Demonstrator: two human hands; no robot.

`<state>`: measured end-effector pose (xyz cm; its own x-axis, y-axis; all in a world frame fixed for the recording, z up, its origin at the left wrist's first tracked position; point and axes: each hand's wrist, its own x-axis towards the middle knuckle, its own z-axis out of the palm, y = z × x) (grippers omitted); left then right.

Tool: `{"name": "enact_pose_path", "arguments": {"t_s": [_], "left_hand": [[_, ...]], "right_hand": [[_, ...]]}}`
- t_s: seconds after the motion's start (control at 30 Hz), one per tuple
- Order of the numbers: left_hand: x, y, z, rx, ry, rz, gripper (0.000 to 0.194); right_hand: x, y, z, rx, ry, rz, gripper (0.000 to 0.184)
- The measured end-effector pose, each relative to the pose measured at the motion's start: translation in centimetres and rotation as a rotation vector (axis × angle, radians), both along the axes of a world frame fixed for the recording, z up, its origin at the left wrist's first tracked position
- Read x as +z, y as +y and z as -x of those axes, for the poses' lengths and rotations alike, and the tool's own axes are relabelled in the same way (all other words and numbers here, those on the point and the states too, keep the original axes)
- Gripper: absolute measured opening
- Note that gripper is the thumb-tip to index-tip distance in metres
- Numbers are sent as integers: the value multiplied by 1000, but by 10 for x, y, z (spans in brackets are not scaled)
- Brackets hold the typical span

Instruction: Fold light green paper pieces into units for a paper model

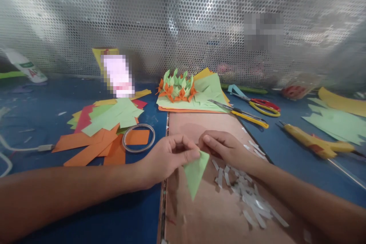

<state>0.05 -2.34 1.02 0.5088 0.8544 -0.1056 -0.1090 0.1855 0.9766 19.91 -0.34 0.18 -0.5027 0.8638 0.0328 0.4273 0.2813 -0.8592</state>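
Note:
A pale green piece of folded paper (195, 173), pointed at its lower end, hangs from the thumb and fingers of my left hand (175, 154) above the brown board (197, 217). My right hand (219, 145) is closed right beside the paper's upper edge, thumb against curled fingers. What it pinches, if anything, is hidden. Below and right of my hands lie many small whitish paper strips (251, 198). Beyond them, a ring of folded green and orange paper pieces (181, 93) stands on a stack of coloured sheets (174, 107).
Left are orange paper strips (85, 143), green sheets (114, 116), a tape roll (153, 143), a propped phone-like screen (117, 74) and a white bottle (27, 66). Right lie a yellow cutter (248, 118), scissors (264, 107) and a yellow glue gun (317, 143). Perforated metal (171, 19) closes the back.

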Motion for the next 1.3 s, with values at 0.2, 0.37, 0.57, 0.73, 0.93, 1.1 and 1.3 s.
{"name": "enact_pose_path", "arguments": {"t_s": [0.2, 0.37, 0.57, 0.73, 0.93, 1.1, 1.3], "left_hand": [[-5, 6, 0, 117, -5, -3, 19], [-4, 5, 0, 72, -7, -40, 18], [-1, 4, -1, 50, -48, -44, 19], [0, 5, -1, 76, 3, -35, 18], [-4, 5, 1, 79, 26, -62, 19], [-4, 5, 1, 107, 19, -61, 18], [-4, 4, 0, 104, 7, -45, 18]], "right_hand": [[8, -13, 3, 108, 135, 10, 46], [10, -18, 10, 39, 91, -33, 32], [13, -24, 15, -80, 40, -71, 30], [11, -23, 16, -75, -18, -257, 23], [9, -21, 14, -28, -71, -364, 19], [9, -24, 15, -19, -86, -317, 18], [7, -25, 15, -21, -130, -300, 16]]}}
